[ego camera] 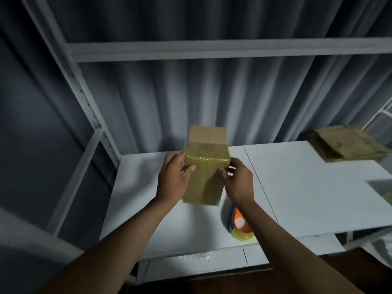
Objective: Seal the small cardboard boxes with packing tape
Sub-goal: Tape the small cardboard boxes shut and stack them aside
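- Head view: our left hand (172, 179) and right hand (238, 181) grip the taped box (204, 177) above the surface (307, 187).
- We risk loose tape edges lifting if pressed unevenly.

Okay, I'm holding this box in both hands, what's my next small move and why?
Probably press the tape flat along the box edge: left hand and right hand already grip there, and the dispenser lies idle.

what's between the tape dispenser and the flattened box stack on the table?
Head view: only bare white table, crossed by a thin dark seam, lies between the tape dispenser and the flattened box stack. The right hand's forearm overlaps the dispenser's near side.
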